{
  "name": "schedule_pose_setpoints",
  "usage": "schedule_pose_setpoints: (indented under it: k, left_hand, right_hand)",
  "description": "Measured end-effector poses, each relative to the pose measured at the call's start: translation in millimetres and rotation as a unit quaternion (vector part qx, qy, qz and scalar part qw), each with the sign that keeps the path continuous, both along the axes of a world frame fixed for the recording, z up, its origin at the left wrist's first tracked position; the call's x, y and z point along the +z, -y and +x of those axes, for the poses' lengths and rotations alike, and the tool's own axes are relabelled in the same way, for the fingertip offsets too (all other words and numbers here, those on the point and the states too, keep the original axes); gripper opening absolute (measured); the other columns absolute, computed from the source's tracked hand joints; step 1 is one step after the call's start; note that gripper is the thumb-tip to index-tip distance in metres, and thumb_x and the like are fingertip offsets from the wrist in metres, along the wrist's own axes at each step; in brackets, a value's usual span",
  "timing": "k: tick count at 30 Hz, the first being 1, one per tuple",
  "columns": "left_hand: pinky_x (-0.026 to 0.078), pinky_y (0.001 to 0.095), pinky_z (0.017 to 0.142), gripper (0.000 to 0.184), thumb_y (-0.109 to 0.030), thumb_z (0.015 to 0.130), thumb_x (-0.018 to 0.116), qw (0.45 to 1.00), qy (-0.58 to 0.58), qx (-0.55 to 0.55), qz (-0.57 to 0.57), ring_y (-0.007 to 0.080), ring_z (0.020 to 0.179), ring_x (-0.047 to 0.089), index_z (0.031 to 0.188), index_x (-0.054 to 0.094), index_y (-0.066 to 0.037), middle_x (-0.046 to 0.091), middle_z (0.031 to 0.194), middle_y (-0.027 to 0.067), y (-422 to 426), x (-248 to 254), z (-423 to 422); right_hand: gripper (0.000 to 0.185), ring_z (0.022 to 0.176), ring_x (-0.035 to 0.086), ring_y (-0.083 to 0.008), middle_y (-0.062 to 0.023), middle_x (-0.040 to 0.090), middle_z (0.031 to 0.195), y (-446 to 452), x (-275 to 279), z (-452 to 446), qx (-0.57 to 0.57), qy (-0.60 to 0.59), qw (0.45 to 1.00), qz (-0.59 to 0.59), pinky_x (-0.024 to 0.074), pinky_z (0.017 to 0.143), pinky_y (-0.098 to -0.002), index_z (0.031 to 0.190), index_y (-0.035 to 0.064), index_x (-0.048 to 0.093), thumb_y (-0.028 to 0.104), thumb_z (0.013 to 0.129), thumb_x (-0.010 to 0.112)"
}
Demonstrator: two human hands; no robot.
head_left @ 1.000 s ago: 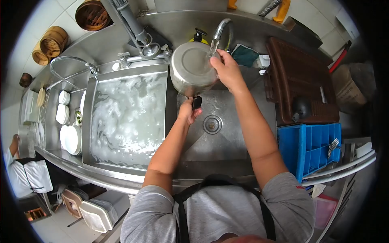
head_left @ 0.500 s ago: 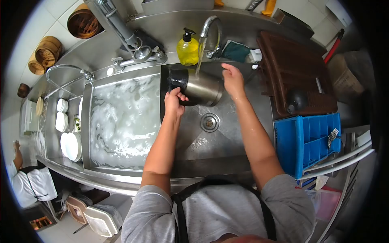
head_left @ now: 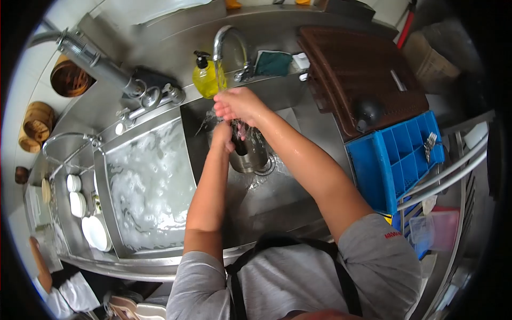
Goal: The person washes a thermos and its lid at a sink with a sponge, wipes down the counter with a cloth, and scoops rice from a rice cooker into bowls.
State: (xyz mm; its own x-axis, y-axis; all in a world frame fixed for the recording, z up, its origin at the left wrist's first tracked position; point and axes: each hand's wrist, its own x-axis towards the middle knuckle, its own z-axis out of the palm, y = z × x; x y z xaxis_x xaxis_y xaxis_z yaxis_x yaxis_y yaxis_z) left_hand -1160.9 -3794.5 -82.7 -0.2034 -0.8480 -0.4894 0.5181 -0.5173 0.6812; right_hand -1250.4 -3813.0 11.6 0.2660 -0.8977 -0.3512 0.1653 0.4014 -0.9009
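- Far beyond the left hand's side, a co-worker's forearm shows at the edge of view; nearer lie white dishes.
- Left of the left hand, foamy water lies in a steel basin.
- Ahead and slightly left of the left hand stands a pump bottle of yellow liquid; no brand can be read on it.
- The left hand is curled at the dark handle side of the metal jug and appears to grip it, though the fingers are partly hidden.
- Just ahead of the right hand, the tap runs.
- The right hand has just moved into the stream, open and lightly cupped, with its fingers together. Water now reaches the jug by way of this hand, splashing around its dark upper part.
- The jug is below the right hand, beside the left. It has shifted nearer the drain and shows its steel side.
- Ahead and right of the right hand lies a green cloth.
- Farther right are a brown board and a blue rack.
- Red lettering on the right sleeve is too blurred to read fully.
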Motion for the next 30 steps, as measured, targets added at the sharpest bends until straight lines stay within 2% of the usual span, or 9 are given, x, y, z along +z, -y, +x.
schedule_pose_setpoints:
  k: [2,4,8,13,17,20,23,26,30]
  left_hand:
    - [0.039,0.0279,0.038,0.019,-0.022,0.086,0.04,0.999,0.025,-0.042,0.011,0.015,0.043,0.044,0.077,0.046,-0.007,0.046,0.059,0.0045,3,18,2]
    - [0.039,0.0269,0.037,0.021,-0.025,0.086,0.041,0.997,0.063,-0.043,0.005,0.0141,0.04,0.043,0.077,0.046,-0.007,0.046,0.057,0.0038,3,33,1]
    - [0.036,0.0238,0.036,0.023,-0.026,0.085,0.045,0.981,0.138,-0.086,-0.103,0.0116,0.037,0.04,0.074,0.047,-0.006,0.045,0.053,0.0022,-7,55,7]
    - [0.032,0.0223,0.033,0.021,-0.022,0.083,0.048,0.961,0.213,-0.065,-0.162,0.01,0.034,0.037,0.071,0.047,-0.005,0.044,0.05,0.0013,-25,88,24]
    - [0.027,0.0212,0.033,0.024,-0.024,0.082,0.05,0.946,0.245,-0.022,-0.209,0.009,0.034,0.035,0.07,0.048,-0.004,0.042,0.048,0.0006,-44,108,50]
    - [0.026,0.0209,0.033,0.026,-0.027,0.082,0.051,0.918,0.317,-0.004,-0.237,0.0079,0.035,0.035,0.07,0.049,-0.004,0.042,0.048,-0.0004,-58,147,62]
    - [0.031,0.0247,0.039,0.029,-0.028,0.077,0.058,0.845,0.459,0.006,-0.275,0.0087,0.04,0.039,0.069,0.053,-0.001,0.045,0.05,0.0006,-70,186,73]
    - [0.04,0.031,0.049,0.032,-0.028,0.072,0.063,0.735,0.599,-0.041,-0.315,0.0164,0.05,0.049,0.07,0.056,0.004,0.052,0.054,0.0089,-86,229,74]
    - [0.045,0.0374,0.063,0.033,-0.03,0.068,0.063,0.605,0.722,-0.163,-0.293,0.0329,0.07,0.058,0.079,0.059,0.002,0.059,0.069,0.0188,-96,238,68]
  right_hand:
    - [0.023,0.071,0.059,-0.0172,-0.0116,0.06,0.083,-17,16,-19,0.001,-0.219,0.954,-0.206,0.0465,0.061,-0.0277,0.088,0.0009,0.058,0.021,0.076,0.057]
    - [0.027,0.079,0.058,-0.0241,-0.0136,0.059,0.087,-53,55,-45,-0.113,-0.423,0.789,-0.432,0.0456,0.069,-0.0324,0.091,0.002,0.058,0.019,0.071,0.061]
    - [0.043,0.106,0.041,-0.0329,-0.0166,0.047,0.112,-110,109,-120,-0.253,-0.66,0.591,-0.388,0.0365,0.085,-0.0409,0.105,0.0116,0.055,0.025,0.066,0.066]
    - [0.047,0.114,0.033,-0.0365,-0.0183,0.032,0.127,-126,87,-173,-0.216,-0.732,0.623,-0.171,0.0348,0.09,-0.0438,0.113,0.0161,0.05,0.023,0.069,0.064]
    - [0.043,0.112,0.035,-0.0363,-0.0177,0.032,0.127,-121,96,-186,-0.199,-0.701,0.665,-0.164,0.0347,0.091,-0.0415,0.113,0.0168,0.05,0.011,0.071,0.057]
    - [0.042,0.11,0.036,-0.0361,-0.0171,0.035,0.125,-118,103,-165,-0.275,-0.615,0.624,-0.397,0.0345,0.09,-0.0393,0.111,0.016,0.051,0.008,0.07,0.057]
    - [0.047,0.108,0.04,-0.0286,-0.0141,0.043,0.111,-100,97,-125,-0.224,-0.408,0.698,-0.543,0.0311,0.092,-0.0348,0.112,0.0093,0.049,0.005,0.066,0.058]
    - [0.046,0.096,0.047,-0.0176,-0.006,0.047,0.105,-65,49,-73,-0.096,0.036,0.963,-0.25,0.0384,0.086,-0.033,0.112,0.0096,0.047,0.002,0.068,0.055]
    - [0.032,0.082,0.052,-0.022,-0.005,0.054,0.091,-21,-9,-21,0.018,0.32,0.947,0.028,0.0405,0.072,-0.0477,0.102,0.0178,0.049,0.019,0.071,0.051]
